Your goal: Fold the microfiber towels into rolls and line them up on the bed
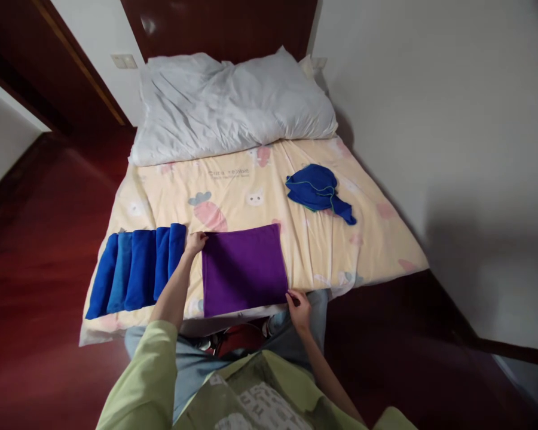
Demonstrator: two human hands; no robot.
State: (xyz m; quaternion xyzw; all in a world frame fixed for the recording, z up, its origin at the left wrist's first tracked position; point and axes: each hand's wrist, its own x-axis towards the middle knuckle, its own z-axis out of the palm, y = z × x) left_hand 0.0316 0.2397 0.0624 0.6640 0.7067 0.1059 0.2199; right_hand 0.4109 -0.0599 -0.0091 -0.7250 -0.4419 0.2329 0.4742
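Note:
A purple cloth [244, 269] lies spread flat and square on the near part of the bed [372, 251]. My left hand [194, 242] pinches its far left corner. My right hand [298, 309] pinches its near right corner at the bed's front edge. Just left of the cloth, several rolled blue towels [137, 270] lie side by side in a row. A crumpled blue cloth [319, 191] sits further back on the right of the bed.
A large white pillow [233, 104] fills the head of the bed, against a dark headboard [219, 27]. A white wall [452, 119] runs along the bed's right side. Dark red floor [40, 239] lies to the left and right.

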